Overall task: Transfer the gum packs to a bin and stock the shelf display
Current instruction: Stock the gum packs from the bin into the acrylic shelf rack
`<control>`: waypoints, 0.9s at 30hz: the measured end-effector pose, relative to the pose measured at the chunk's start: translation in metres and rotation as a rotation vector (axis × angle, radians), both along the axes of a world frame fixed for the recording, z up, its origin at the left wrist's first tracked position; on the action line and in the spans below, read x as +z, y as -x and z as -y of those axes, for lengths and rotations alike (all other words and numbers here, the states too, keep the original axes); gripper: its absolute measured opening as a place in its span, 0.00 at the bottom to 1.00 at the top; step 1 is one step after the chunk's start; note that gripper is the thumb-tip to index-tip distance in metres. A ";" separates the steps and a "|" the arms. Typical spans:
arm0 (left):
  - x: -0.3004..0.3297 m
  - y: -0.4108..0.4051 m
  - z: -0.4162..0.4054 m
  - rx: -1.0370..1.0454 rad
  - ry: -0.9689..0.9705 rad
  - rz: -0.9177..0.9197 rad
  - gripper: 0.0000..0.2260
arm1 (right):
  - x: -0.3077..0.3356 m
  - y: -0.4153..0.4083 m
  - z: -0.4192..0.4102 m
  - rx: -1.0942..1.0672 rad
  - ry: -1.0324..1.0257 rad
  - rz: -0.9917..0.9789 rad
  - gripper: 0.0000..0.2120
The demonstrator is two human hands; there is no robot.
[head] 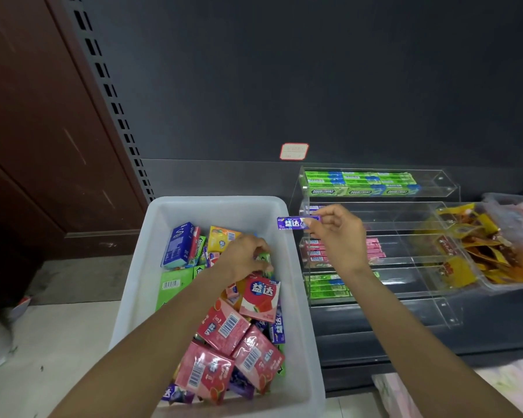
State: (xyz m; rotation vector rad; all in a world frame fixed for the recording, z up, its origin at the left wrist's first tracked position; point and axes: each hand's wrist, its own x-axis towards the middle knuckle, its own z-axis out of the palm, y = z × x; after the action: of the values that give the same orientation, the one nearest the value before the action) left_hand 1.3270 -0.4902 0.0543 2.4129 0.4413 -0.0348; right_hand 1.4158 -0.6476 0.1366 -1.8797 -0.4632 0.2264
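A white plastic bin (151,285) on the floor holds several gum packs: pink boxes (224,325), blue, green and purple ones. My left hand (245,256) reaches into the bin with its fingers closed on a green gum pack (264,258). My right hand (337,233) holds a purple gum stick pack (293,222) level in front of the second tier of a clear acrylic display rack (381,206) on the dark shelf. The rack's top tier holds green Doublemint packs (361,191); lower tiers hold pink (375,250) and green packs (326,286).
A clear tub of yellow and orange snack packets (483,245) stands right of the rack. Behind is the dark shelf back panel with a red-edged price tag (294,151). A slotted upright (112,95) and a brown wooden panel (27,116) stand at left.
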 end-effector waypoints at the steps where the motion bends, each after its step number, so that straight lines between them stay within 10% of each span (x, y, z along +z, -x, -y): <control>1: 0.005 0.002 0.000 0.053 0.037 0.037 0.13 | 0.000 0.000 0.001 -0.010 -0.018 -0.012 0.09; 10: 0.061 0.001 0.009 0.362 0.319 0.462 0.07 | 0.009 -0.007 0.022 -0.039 -0.206 -0.121 0.06; 27: 0.114 -0.040 0.059 0.577 0.374 0.623 0.07 | 0.011 -0.109 0.082 -0.003 -0.032 -0.031 0.07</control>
State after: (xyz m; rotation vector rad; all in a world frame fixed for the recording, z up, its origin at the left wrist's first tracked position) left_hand 1.3674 -0.5492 0.1679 1.7336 0.7304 0.7890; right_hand 1.5243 -0.7300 0.1476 -1.8429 -0.4400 0.2441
